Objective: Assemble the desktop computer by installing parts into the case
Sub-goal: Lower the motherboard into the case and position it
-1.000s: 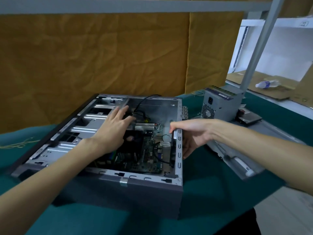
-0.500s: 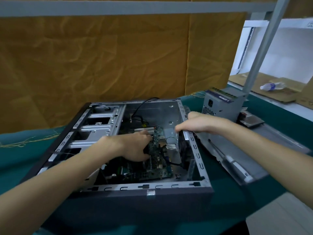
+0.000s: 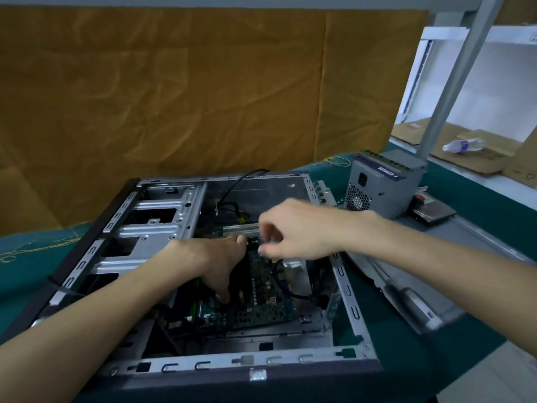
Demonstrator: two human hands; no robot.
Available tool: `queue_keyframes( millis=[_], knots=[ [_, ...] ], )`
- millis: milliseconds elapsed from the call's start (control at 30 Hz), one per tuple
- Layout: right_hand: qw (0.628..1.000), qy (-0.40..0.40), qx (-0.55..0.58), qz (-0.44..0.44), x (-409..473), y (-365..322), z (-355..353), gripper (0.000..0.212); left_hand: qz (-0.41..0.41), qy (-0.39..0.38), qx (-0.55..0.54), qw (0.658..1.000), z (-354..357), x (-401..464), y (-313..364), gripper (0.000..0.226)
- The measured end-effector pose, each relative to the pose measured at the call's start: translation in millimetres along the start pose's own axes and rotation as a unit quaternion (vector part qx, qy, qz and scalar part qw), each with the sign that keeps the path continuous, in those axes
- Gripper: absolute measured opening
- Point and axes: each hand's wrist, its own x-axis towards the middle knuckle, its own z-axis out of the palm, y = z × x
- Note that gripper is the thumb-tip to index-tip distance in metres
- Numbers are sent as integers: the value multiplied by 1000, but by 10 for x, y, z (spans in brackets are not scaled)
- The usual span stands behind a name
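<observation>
The case (image 3: 186, 216) is seen to be bare, dull-silver sheet metal — matt, with a dark plastic front edge. The table cloth (image 3: 465, 199) is matt green fabric; the backdrop (image 3: 174, 97) is creased ochre cloth.

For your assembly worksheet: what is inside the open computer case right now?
Inside the case lie a green motherboard, black cables and silver drive bays. The left hand and right hand reach in, covering the board's upper part.

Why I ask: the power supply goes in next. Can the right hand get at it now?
Probably yes: the power supply stands uncovered beside the case, nothing between it and the right hand.
</observation>
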Motion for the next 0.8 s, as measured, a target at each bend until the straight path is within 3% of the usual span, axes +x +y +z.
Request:
queue_keyframes(
  millis=[33, 100, 300, 400, 467, 533, 633, 800],
  knots=[
    [998, -66, 16, -3, 74, -50, 45, 33, 2, 3, -5, 1000, -8, -3, -7, 125],
    [988, -146, -57, -1, 232, -129, 216, 30, 7, 11, -15, 1000, -18, -9, -16, 123],
    [953, -239, -179, 56, 524, -229, 455, 23, 9, 25, -20, 999, 4, -8, -26, 126],
    [922, -318, -201, 94, 623, -163, 493, 84, 11, 26, -20, 999, 4, -13, -26, 129],
    [921, -309, -217, 91, 681, -141, 528, 102, 13, 30, -19, 999, -1, -19, -23, 126],
    [914, -319, -239, 81, 742, -150, 544, 102, 16, 30, -16, 999, -2, -22, -31, 129],
    [905, -340, -243, 75, 804, -129, 541, 93, 20, 31, -13, 999, 8, -20, -40, 132],
    [919, -284, -272, 46, 767, -59, 482, 74, 19, 25, -19, 999, 16, -14, -44, 132]
  ],
)
